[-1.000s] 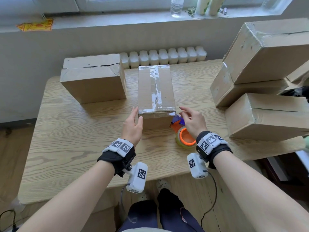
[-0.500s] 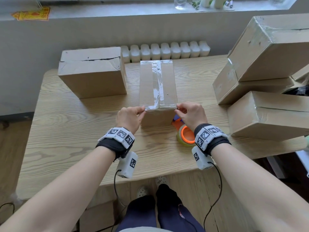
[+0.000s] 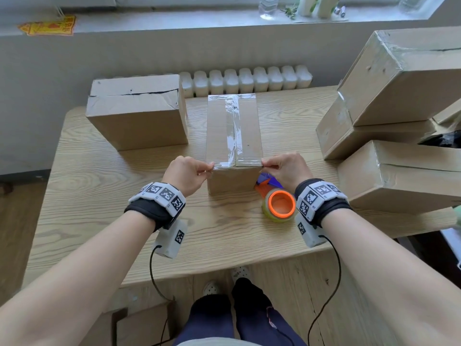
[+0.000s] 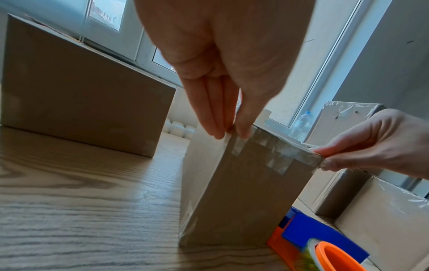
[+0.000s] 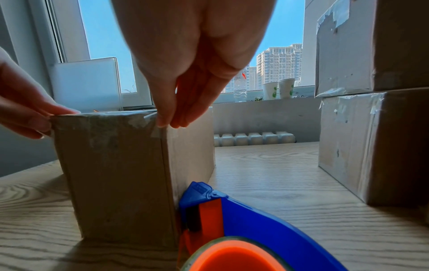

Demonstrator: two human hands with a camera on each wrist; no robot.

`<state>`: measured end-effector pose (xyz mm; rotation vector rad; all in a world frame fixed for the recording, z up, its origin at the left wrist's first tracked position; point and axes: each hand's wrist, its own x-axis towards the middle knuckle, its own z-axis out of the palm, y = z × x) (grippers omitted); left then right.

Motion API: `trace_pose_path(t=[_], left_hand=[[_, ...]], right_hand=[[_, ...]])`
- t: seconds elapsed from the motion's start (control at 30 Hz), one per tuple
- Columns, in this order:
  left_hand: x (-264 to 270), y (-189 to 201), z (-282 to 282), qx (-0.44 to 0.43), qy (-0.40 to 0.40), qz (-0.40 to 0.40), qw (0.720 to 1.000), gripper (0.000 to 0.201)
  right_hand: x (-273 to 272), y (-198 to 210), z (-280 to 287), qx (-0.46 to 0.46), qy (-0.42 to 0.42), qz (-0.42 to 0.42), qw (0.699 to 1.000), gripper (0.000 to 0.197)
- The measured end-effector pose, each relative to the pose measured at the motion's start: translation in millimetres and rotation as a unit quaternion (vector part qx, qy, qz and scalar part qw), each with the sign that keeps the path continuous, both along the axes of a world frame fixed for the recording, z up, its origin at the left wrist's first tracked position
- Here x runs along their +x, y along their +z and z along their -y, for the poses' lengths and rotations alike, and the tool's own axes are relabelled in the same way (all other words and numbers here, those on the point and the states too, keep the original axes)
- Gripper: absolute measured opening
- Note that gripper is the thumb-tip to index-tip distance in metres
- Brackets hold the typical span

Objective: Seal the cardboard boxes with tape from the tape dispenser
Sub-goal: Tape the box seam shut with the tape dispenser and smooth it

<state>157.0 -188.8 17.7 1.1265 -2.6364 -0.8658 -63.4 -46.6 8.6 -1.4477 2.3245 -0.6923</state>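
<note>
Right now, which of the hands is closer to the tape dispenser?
Right. The right hand pinches the box's near corner directly above the tape dispenser; the left hand is across the box.

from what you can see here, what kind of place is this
Probably a room in a flat or small office, used for packing: a wooden table under a window sill, stacked cardboard boxes, a radiator, high-rise blocks outside.

Head view steeply down over table (image 3: 99, 221); both low wrist views close, sharing taped box (image 4: 243, 192).
</note>
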Motion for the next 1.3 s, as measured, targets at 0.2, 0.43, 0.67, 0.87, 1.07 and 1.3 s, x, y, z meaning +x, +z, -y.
trace_pose_path(t=[0.2,0.43,0.67,0.87,1.07,1.3], left_hand=[[-3,-9,0,0.002,0.022,-0.023,0.999,0.018],[-3,-8,0,0.013,0.033,-0.030,0.999,0.019],[-1,-4,2,-0.002,0.024,-0.004,1.000,0.021],[-3,-10,-1,-0.043,0.010,-0.022,0.999,0.018],[14,-12,1,-0.058,0.006,-0.065,0.996,0.014],[50,0,30,-0.039,0.106,-0.075,0.991,0.022]], right_hand=[[5,-4,2,-0.023,-0.019,-0.024,0.999,0.020],[7,-2,2,-0.007,0.007,-0.094,0.996,0.013],[29,-15,11,-0.011,0.236,-0.195,0.952,0.072],[35,-21,14,0.023,0.241,-0.169,0.955,0.074],[38,-2,17,0.064,0.240,-0.137,0.959,0.064],[87,7,31,0.069,0.308,-0.136,0.939,0.063]])
